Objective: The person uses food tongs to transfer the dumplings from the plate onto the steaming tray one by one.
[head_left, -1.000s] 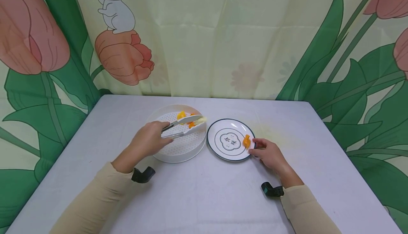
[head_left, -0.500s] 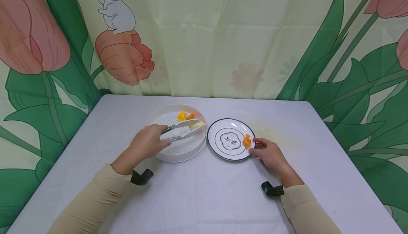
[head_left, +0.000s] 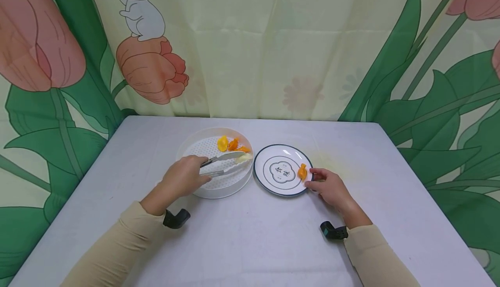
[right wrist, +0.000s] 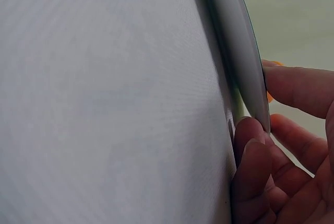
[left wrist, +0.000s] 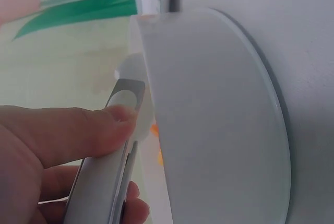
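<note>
My left hand (head_left: 183,178) holds metal tongs (left wrist: 99,182) with pale tips, its thumb pressing on one arm of them. The tips reach into a round white steamer tray (head_left: 211,187) with a perforated base. A small pale piece (head_left: 244,157) lies by the tips at the tray's right side; whether they grip it, I cannot tell. Beyond it in the tray are a yellow piece (head_left: 222,143) and orange pieces (head_left: 233,144). My right hand (head_left: 330,188) pinches the right rim of a white, dark-rimmed plate (head_left: 275,186), with fingers above and below the edge (right wrist: 250,62). An orange piece (head_left: 302,172) lies on that plate.
The tray and plate stand side by side on a table with a white cloth (head_left: 250,243). A flower-printed curtain (head_left: 250,61) hangs behind the table. A black wrist device (head_left: 176,219) sits at the left cuff, another device (head_left: 333,230) at the right.
The tongs and the pale piece have come down and slightly towards me within the tray, uncovering the orange pieces behind. My right hand and the plate stay put.
</note>
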The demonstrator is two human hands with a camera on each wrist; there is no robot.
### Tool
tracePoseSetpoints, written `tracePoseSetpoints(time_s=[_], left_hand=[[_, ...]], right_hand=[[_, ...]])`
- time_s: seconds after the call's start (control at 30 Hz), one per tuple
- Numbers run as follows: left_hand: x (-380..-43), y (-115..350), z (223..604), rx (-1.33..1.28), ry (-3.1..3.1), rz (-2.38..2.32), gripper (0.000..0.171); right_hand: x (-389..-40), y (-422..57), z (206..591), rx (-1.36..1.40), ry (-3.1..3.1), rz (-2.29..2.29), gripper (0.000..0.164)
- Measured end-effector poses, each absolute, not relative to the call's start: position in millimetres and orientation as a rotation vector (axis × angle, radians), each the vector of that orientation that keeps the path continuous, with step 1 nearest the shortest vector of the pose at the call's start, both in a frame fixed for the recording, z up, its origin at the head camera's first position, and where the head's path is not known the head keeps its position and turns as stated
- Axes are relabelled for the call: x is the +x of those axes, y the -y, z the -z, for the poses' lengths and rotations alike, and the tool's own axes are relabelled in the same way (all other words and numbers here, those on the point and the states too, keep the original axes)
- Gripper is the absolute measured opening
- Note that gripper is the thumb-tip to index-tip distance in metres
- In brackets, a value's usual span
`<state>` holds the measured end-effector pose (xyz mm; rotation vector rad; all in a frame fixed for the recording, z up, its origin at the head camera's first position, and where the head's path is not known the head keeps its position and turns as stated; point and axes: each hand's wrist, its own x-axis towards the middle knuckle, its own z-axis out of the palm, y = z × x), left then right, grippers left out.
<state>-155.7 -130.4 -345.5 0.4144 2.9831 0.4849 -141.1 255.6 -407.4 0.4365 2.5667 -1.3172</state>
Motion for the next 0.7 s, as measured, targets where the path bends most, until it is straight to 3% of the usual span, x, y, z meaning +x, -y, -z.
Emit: tracePoseSetpoints(time_s=[0.7], left_hand=[[-152,129,336,0.426,-3.015,-0.451,0.063]], right_hand=[[-142,-256,408,0.437,-2.565,1.319,0.063]])
